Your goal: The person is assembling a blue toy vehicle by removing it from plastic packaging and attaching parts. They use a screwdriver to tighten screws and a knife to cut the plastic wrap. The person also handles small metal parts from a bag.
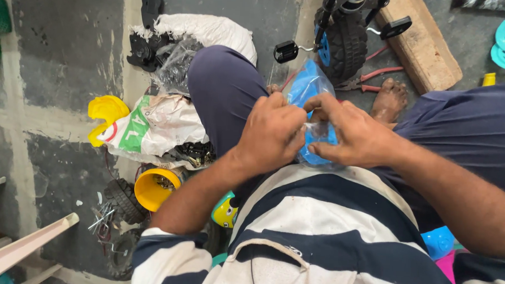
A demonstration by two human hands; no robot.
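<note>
In the middle of the frame a clear plastic bag with blue parts inside (310,99) lies on the person's lap. The left hand (272,134) is closed in a pinch on the bag's mouth, and the right hand (352,135) grips the same edge from the other side. The bag seems not yet open; nothing has been taken out. What the blue parts are is hard to make out, because the fingers cover them. At left lie a white sack (154,126) and a yellow cup (155,187). A black wheel (345,41) stands at the upper part.
</note>
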